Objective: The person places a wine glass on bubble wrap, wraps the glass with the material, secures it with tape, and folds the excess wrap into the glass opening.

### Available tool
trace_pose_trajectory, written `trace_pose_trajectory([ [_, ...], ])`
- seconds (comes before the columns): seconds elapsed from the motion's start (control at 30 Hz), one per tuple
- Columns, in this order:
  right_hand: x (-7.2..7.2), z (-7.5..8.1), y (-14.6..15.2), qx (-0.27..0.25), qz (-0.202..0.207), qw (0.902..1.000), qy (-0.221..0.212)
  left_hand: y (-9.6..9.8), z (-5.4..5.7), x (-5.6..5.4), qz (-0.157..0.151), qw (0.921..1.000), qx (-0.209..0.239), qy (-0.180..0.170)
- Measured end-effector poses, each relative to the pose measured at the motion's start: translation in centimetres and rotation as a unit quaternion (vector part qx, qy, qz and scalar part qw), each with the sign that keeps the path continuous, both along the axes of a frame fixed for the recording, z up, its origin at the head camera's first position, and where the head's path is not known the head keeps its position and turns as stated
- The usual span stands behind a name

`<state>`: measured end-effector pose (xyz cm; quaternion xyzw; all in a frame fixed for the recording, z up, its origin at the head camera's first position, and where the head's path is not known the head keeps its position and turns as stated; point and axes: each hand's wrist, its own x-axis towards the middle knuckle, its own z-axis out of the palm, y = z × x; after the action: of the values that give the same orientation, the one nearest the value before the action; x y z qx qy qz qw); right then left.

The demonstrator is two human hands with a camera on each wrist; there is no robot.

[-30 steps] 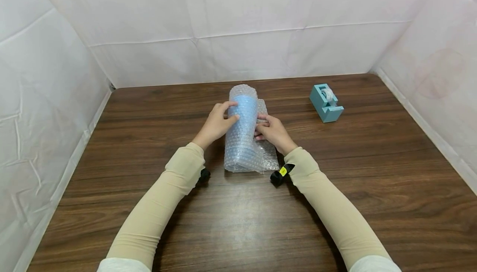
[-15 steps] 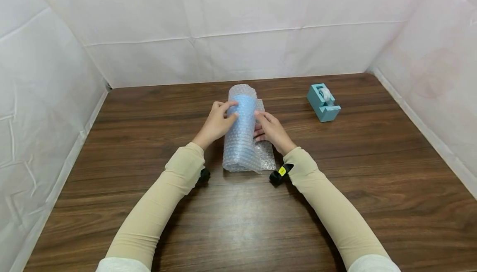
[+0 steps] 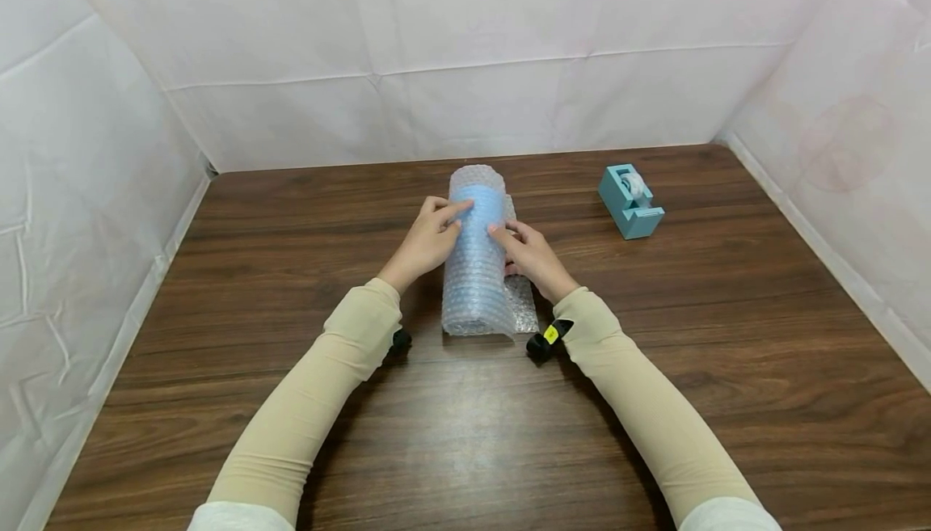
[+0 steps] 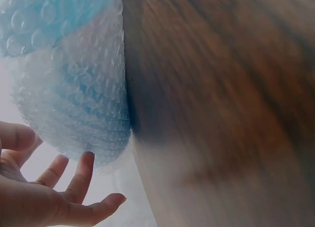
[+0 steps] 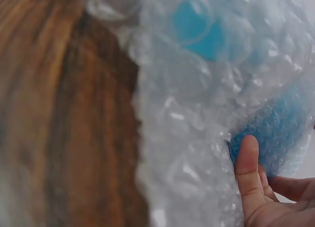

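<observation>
A roll of bubble wrap (image 3: 476,264) lies lengthwise on the table, wound round a light blue cylindrical thing (image 3: 476,198) whose kind I cannot tell. A loose flap of bubble wrap (image 3: 520,305) lies flat along its right side. My left hand (image 3: 429,236) touches the roll's left side; in the left wrist view its fingers (image 4: 82,173) are spread against the wrap. On the opposite side, my right hand (image 3: 534,256) rests its thumb on top of the roll, the other fingers partly hidden beside it. The right wrist view has that thumb (image 5: 247,155) fairly straight.
A teal tape dispenser (image 3: 631,201) with a roll of clear tape stands at the back right of the brown wooden table (image 3: 291,216). White sheeting (image 3: 473,103) hangs behind the table and along both sides.
The roll has shifted slightly right, over the flap. My right thumb has moved from the flap's side up onto the roll. The left hand has followed slightly right.
</observation>
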<state>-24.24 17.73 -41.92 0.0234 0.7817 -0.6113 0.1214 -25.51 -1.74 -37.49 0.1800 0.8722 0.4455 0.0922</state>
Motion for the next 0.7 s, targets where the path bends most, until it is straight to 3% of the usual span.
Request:
trace_pose_trajectory([
  [0.27, -0.03, -0.05, 0.4, -0.001, -0.001, 0.9999, -0.014, 0.13, -0.23, -0.13, 0.005, 0.9997, 0.021, 0.01],
  [0.5, -0.04, -0.22, 0.62, -0.014, -0.024, 0.9996, -0.008, 0.23, -0.19, -0.11, -0.006, 0.9995, 0.006, 0.03],
  [0.7, 0.16, 0.29, 0.69, -0.011, -0.023, 0.9995, -0.017, 0.31, -0.23, -0.02, 0.005, 1.0, 0.007, 0.0],
])
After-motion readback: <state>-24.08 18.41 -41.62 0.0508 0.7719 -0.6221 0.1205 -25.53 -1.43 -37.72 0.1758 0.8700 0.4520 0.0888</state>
